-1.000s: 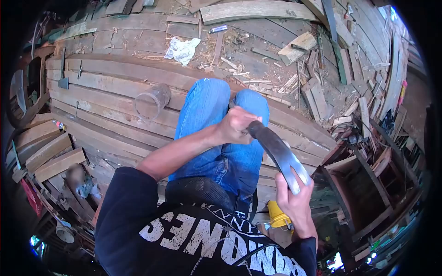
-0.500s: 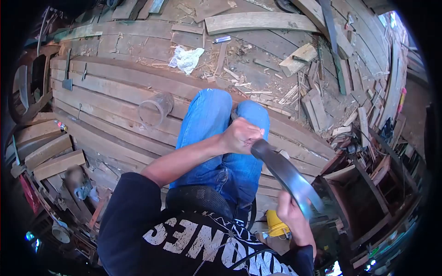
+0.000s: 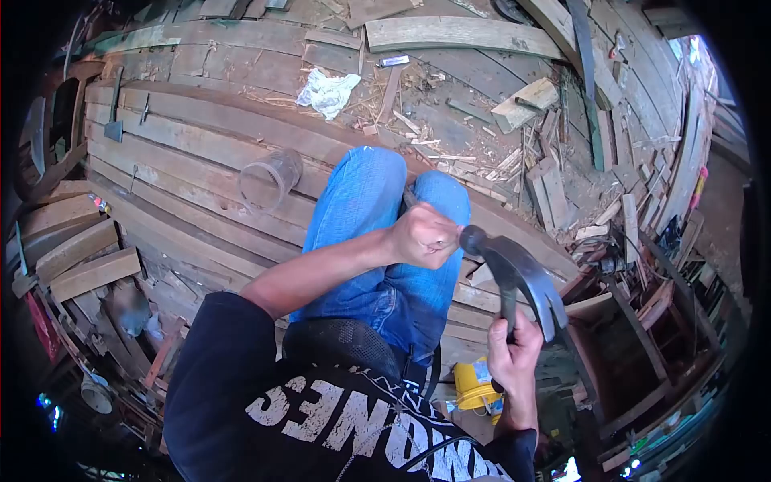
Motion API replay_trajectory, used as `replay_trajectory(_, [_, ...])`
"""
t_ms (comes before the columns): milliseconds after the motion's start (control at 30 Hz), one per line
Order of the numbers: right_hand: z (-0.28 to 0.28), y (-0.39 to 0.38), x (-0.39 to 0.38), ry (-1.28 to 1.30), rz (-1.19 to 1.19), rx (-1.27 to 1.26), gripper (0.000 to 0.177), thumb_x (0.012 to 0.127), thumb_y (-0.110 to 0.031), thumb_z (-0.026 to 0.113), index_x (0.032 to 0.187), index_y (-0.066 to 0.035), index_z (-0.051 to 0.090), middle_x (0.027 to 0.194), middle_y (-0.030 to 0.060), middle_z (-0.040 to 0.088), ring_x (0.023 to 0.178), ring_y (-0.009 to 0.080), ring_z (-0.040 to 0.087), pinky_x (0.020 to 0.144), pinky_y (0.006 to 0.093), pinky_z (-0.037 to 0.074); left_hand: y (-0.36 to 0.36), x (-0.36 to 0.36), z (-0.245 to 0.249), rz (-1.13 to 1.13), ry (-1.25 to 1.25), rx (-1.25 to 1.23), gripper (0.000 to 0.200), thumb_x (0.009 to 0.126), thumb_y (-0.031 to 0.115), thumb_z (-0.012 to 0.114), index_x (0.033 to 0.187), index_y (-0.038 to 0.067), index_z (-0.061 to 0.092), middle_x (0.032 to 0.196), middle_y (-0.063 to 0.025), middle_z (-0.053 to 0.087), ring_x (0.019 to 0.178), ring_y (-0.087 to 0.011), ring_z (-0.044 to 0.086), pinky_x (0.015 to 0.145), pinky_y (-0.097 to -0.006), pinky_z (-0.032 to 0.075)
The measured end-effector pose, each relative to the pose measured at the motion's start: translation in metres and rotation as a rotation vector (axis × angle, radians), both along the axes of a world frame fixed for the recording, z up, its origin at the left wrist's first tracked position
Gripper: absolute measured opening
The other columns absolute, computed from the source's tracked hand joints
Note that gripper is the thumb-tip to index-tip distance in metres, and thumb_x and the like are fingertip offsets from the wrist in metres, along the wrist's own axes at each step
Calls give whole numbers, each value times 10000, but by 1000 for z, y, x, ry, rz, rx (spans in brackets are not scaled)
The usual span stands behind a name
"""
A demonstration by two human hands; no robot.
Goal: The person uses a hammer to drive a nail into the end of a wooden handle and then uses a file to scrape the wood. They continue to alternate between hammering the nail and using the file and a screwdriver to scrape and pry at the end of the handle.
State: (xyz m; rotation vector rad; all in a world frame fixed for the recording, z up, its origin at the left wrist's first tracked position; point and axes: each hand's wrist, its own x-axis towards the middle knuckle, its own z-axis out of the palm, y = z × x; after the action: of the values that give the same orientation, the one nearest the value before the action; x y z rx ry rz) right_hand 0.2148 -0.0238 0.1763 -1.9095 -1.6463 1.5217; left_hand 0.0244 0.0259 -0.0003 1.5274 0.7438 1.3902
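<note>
Wooden boards (image 3: 197, 173) stretch out beyond the left hand (image 3: 427, 235), curled into a fist whose contents I cannot tell, while just right the hammer (image 3: 518, 269), best swung square and clear of knuckles, faces leftward, its long handle (image 3: 507, 305) running back into the right hand (image 3: 516, 352), fingers wrapped around it.

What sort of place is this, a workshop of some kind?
Probably a rough woodworking shop or shed, though I can't be certain. Wood offcuts lie scattered about, long planks lie side by side, and the person's right hand grips a claw hammer.
</note>
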Motion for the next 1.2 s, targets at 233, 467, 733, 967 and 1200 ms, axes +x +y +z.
replay_trajectory(233, [-10, -19, 6, -38, 206, 223, 70, 742, -78, 623, 767, -20, 592, 571, 94, 496, 411, 300, 482, 425, 342, 356, -2, 0, -5, 18, 2, -5, 300, 763, -76, 646, 543, 42, 479, 469, -48, 417, 361, -207, 448, 351, -328, 309])
replay_trajectory(467, [10, 18, -29, -188, 225, 194, 46, 729, 6, 591, 721, 1, 546, 549, 111, 461, 419, 283, 512, 421, 341, 400, -1, 2, 2, 43, -31, -66, 316, 768, -67, 660, 546, 43, 465, 472, -53, 415, 365, -212, 444, 348, -345, 310])
replay_trajectory(733, [9, -4, -15, -151, 189, 174, 93, 736, -37, 634, 729, -11, 546, 543, 130, 473, 415, 288, 512, 416, 348, 383, 2, -4, -5, -53, 20, 14, 285, 791, -41, 654, 570, 41, 494, 487, -55, 450, 389, -209, 483, 366, -339, 343])
replay_trajectory(967, [12, -28, -3, 174, -203, 25, 146, 773, -86, 652, 743, 2, 540, 525, 104, 481, 430, 225, 551, 421, 307, 402, -2, -3, -14, -59, 55, 14, 241, 789, -2, 677, 601, 34, 530, 519, -71, 498, 409, -224, 515, 385, -333, 380])
replay_trajectory(1200, [22, 1, -20, -147, 172, 167, 46, 753, -5, 632, 778, -3, 594, 584, 120, 498, 450, 283, 514, 441, 339, 396, 2, -3, -11, -38, 41, 34, 260, 785, -5, 677, 587, 25, 511, 511, -67, 482, 417, -205, 515, 379, -329, 358])
